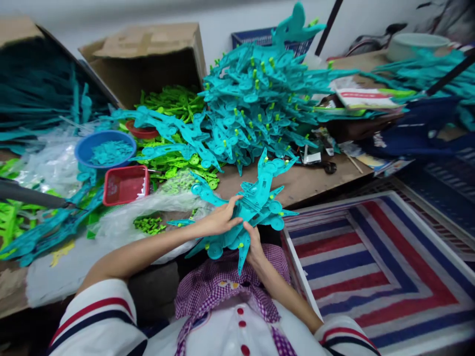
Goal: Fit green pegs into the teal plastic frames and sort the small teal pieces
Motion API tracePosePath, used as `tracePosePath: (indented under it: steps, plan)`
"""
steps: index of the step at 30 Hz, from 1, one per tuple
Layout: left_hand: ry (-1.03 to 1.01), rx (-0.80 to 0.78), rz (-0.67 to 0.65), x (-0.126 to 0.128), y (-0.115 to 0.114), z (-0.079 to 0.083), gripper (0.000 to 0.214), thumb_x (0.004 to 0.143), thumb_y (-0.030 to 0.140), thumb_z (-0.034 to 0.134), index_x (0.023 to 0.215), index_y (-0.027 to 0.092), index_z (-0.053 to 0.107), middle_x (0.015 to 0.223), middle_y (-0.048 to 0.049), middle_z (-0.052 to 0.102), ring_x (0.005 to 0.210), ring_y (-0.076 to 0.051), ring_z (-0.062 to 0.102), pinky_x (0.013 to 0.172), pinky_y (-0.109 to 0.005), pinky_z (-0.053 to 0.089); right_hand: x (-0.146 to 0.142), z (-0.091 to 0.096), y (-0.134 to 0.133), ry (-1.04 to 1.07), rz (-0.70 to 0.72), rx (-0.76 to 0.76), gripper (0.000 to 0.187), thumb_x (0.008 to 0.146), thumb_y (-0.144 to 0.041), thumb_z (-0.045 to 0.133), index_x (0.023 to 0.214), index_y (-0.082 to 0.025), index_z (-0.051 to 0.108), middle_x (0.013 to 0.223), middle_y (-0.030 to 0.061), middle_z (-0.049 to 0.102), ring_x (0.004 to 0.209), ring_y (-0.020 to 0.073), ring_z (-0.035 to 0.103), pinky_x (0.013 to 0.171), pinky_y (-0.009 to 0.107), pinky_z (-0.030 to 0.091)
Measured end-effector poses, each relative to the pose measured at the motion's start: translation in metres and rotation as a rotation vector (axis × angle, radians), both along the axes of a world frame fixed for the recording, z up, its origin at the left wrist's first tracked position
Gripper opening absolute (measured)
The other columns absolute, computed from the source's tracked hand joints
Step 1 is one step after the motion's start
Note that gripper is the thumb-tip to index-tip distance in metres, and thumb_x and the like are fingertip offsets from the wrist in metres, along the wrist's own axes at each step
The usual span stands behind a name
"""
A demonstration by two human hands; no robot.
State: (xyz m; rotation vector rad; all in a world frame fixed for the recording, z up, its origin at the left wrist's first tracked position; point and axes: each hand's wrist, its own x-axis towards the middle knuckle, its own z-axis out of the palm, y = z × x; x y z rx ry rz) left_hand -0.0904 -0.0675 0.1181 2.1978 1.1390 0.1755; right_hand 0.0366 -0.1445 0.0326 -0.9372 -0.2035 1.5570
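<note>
Above my lap, both hands hold a bundle of turquoise plastic parts (256,200), stacked and crossing each other, with small yellow-green pegs at their tips. My left hand (222,217) lies over the left side of the bundle, its fingers closed on it. From below and to the right, my right hand (254,242) grips the same bundle, its thumb on top and its other fingers hidden underneath. Just beyond stands a tall heap of similar turquoise parts (256,109) with pegs on the brown table (315,183).
Left on the table are a blue bowl (83,153) of small turquoise pieces, a red tray (126,185), green parts (181,160) and green pegs (148,225) on plastic. Cardboard boxes (148,42) stand behind. A striped sheet (356,267) lines a white-edged container at right.
</note>
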Motion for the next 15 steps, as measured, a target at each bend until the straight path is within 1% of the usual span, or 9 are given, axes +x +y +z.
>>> tracePosePath:
  steps: [2,4,7,9,11,13,15]
  plan:
    - [0.0,0.035,-0.04,0.006,-0.013,0.003,0.071,0.096,0.039,0.05,0.157,0.02,0.018,0.147,-0.0187,0.051,0.132,-0.03,0.055,0.106,-0.044,0.047,0.006,0.001,-0.01,-0.015,-0.028,0.0,0.061,0.066,-0.041,0.079,0.123,-0.028,0.06,0.114,0.0025,0.073,0.106,0.0265,0.07,0.092,0.043,0.058]
    - [0.042,0.084,-0.112,0.015,-0.028,0.006,0.071,0.098,0.04,0.047,0.157,0.017,0.016,0.147,-0.0203,0.051,0.135,-0.032,0.051,0.108,-0.049,0.045,0.014,0.001,-0.024,-0.054,-0.055,-0.006,0.063,0.065,-0.04,0.078,0.124,-0.029,0.06,0.112,0.0022,0.073,0.105,0.0266,0.07,0.094,0.044,0.057]
    - [0.127,0.169,-0.184,0.031,-0.05,0.008,0.066,0.1,0.039,0.042,0.158,0.018,0.018,0.145,-0.0203,0.052,0.134,-0.035,0.05,0.103,-0.054,0.045,0.023,0.001,-0.043,-0.137,-0.104,-0.02,0.064,0.063,-0.04,0.076,0.124,-0.028,0.061,0.109,0.0027,0.074,0.104,0.0268,0.069,0.095,0.046,0.055]
    - [0.155,0.23,-0.192,0.039,-0.06,0.008,0.064,0.101,0.038,0.038,0.158,0.018,0.017,0.143,-0.0204,0.053,0.132,-0.036,0.051,0.099,-0.055,0.047,0.028,0.002,-0.051,-0.182,-0.147,-0.036,0.065,0.061,-0.04,0.074,0.124,-0.027,0.061,0.108,0.0031,0.074,0.102,0.0265,0.069,0.095,0.045,0.055]
    - [0.153,0.282,-0.197,0.044,-0.066,0.01,0.064,0.102,0.038,0.035,0.159,0.018,0.014,0.142,-0.0205,0.053,0.132,-0.036,0.05,0.097,-0.054,0.048,0.032,0.006,-0.053,-0.205,-0.174,-0.03,0.066,0.062,-0.039,0.072,0.126,-0.028,0.06,0.111,0.0033,0.073,0.103,0.026,0.069,0.095,0.045,0.054]
    - [0.148,0.336,-0.184,0.048,-0.068,0.019,0.063,0.102,0.039,0.032,0.159,0.019,0.014,0.144,-0.0202,0.051,0.133,-0.036,0.049,0.096,-0.052,0.048,0.035,0.014,-0.051,-0.231,-0.177,0.021,0.063,0.066,-0.038,0.069,0.127,-0.03,0.059,0.117,0.0038,0.071,0.106,0.026,0.068,0.095,0.046,0.055]
    - [0.162,0.408,-0.144,0.05,-0.068,0.037,0.062,0.103,0.04,0.028,0.16,0.02,0.014,0.146,-0.0202,0.05,0.134,-0.035,0.048,0.097,-0.051,0.048,0.039,0.029,-0.043,-0.297,-0.182,0.103,0.056,0.071,-0.037,0.064,0.127,-0.033,0.06,0.121,0.0038,0.07,0.108,0.0263,0.068,0.095,0.048,0.055]
